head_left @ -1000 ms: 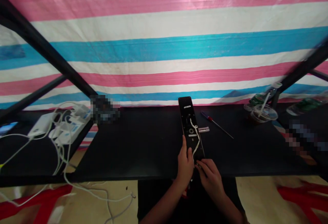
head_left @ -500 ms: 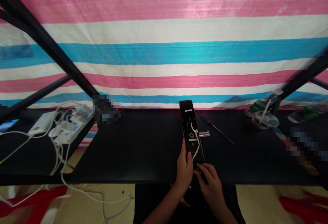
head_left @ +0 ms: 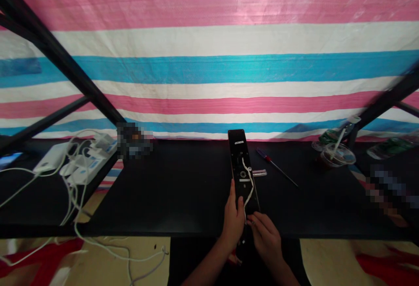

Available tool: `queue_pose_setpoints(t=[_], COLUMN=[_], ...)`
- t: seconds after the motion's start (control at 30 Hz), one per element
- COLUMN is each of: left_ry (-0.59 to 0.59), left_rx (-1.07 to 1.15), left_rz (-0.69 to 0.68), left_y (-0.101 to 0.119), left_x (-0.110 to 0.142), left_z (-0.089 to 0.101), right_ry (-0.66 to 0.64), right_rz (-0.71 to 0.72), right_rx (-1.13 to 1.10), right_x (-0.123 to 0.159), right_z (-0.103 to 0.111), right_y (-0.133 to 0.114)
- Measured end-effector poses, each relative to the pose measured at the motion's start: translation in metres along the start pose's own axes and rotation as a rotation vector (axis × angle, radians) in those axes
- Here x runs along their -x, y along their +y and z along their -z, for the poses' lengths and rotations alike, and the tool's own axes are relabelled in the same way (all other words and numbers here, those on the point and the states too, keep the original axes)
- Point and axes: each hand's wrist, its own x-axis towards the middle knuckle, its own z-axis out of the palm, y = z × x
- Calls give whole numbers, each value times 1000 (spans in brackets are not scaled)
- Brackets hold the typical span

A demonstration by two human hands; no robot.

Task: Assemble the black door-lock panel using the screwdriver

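Looks like a long black door lock panel point(head_left: 241, 164) seen from the back, with a small white label near the far end and a round fitting mid-way. A white cable point(head_left: 249, 185) loops down its face in a loose squiggle. It's pointing away over a black table point(head_left: 183, 190), slightly angled, with the near end pinched between the left hand point(head_left: 233, 220) and right hand point(head_left: 266, 236).

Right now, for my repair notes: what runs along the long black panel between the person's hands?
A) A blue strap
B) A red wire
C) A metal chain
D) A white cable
D: a white cable curves down the face of the black panel to the fingers of the left hand.
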Motion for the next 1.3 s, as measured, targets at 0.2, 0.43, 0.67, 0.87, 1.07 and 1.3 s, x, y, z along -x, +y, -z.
queue_pose_setpoints(t=[0.2,0.43,0.67,0.87,1.07,1.3], left_ry=[-1,-70,-290,-230,-270,-332], left_rx=[-5,-292,-520,-577,-512,-438], left_rz=[24,-189,-361,-382,-307,-341], left_y=[3,19,27,25,19,2], left_x=[-1,31,34,24,20,25], left_z=[0,21,34,32,31,28], right_ry=[107,-192,-388,-661,-792,-798], right_rz=[-29,-160,-50,49,256,476], right_rx=[60,-101,-175,-96,124,326], right_x=[3,-9,-30,-58,-78,-84], right_z=[-7,24,46,54,54,45], right_y=[-7,-9,-8,-2,-8,-12])
